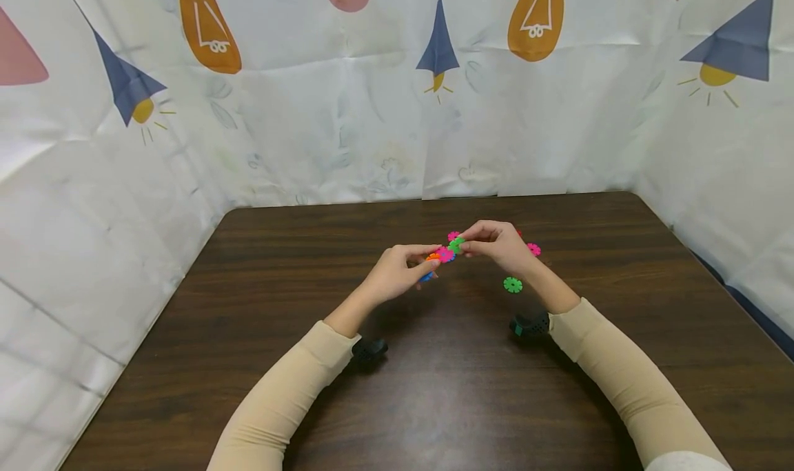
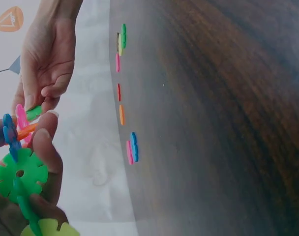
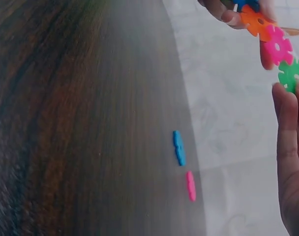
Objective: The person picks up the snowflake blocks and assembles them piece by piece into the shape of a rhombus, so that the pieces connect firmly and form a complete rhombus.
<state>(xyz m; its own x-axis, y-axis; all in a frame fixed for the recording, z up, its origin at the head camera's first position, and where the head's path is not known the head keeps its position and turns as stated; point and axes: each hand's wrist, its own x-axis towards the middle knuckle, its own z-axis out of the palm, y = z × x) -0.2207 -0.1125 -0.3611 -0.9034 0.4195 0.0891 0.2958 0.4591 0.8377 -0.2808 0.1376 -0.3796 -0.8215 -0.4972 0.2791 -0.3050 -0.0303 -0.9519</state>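
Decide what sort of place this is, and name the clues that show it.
Probably an indoor play or craft corner: lamp-patterned white sheeting hangs behind a dark wood-grain table, and a person's left hand and right hand hold joined, colourful notched discs.

Tons of room left of the beige left sleeve, over the dark brown wood-grain worktop. Middle's blocked by both hands and their joined multicolour notched plastic discs, plus a loose green plastic flower disc beside the right forearm.
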